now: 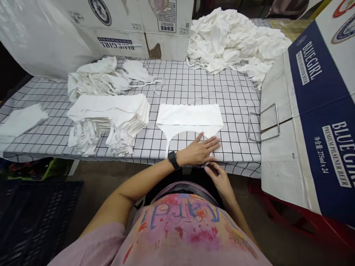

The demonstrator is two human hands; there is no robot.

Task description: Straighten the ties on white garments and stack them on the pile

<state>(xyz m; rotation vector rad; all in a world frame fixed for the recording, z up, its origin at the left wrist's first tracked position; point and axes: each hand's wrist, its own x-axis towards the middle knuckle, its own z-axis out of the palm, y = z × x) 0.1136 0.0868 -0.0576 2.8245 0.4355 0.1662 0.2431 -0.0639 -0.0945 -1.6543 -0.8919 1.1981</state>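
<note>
A white strapped top (191, 114) lies flat on the table in front of me, its wide band away from me and its straps towards me. My left hand (198, 150), with a black watch on the wrist, rests flat on the top's right strap side, fingers stretched out. The left strap (167, 147) hangs towards the table's front edge. Just below, at that edge, my right hand (220, 179) has its thumb and fingertips pinched together close under my left hand. What lies between those fingertips is mostly hidden, near the right strap's end.
A neat stack of similar white tops (111, 107) sits left on the checked tablecloth (177, 81), with a loose white heap (100, 75) behind. A larger white pile (224, 40) is at the back right. Cardboard boxes (277, 159) with a metal handle (263, 139) flank the right side.
</note>
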